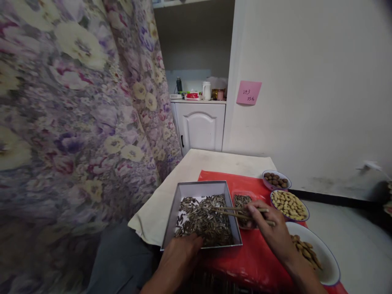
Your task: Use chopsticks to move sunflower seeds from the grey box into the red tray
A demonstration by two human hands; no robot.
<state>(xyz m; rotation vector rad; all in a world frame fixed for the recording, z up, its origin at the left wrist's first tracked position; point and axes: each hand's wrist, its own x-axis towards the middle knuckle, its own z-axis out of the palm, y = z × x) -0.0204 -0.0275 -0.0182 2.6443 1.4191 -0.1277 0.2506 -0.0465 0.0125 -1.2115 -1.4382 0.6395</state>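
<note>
A shallow square box holds a spread of dark striped sunflower seeds, with bits of its white bottom showing at the left. My left hand is at the box's near wall, fingers curled over the rim. In my right hand is a pair of wooden chopsticks, pointing left over the box's right wall. Their tips are among the seeds; whether a seed is between them is too small to tell. A small clear tub of sunflower seeds stands right of the box, partly hidden by my right hand and chopsticks.
Along the table's right side stand a bowl of round brown nuts, a bowl of peanuts in shells and a larger white bowl of long brown pieces. Red sheeting covers part of the table. A floral curtain hangs at left.
</note>
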